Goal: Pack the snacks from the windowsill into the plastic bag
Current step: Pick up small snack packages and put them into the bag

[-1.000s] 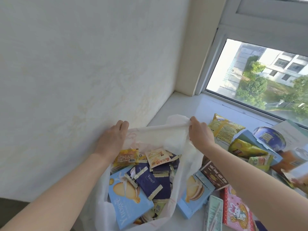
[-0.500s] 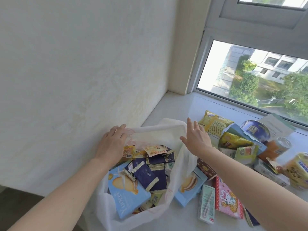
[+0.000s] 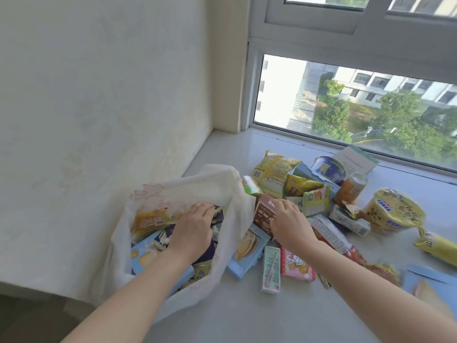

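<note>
Saw plastic bag [image 3: 188, 186] stuffed with blue box [image 3: 143, 261] and packets [image 3: 148, 220] beneath left hand [image 3: 195, 226], sunk palm-down inside, grasp impossible to tell; saw right hand [image 3: 289, 225] clasped round brown box [image 3: 263, 215] beside bag, loose snacks [image 3: 304, 185] strewn beyond it on windowsill [image 3: 272, 318]

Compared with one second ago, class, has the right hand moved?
Yes. The right hand left the plastic bag rim, moving down and right to grip the brown box beside it.
</note>
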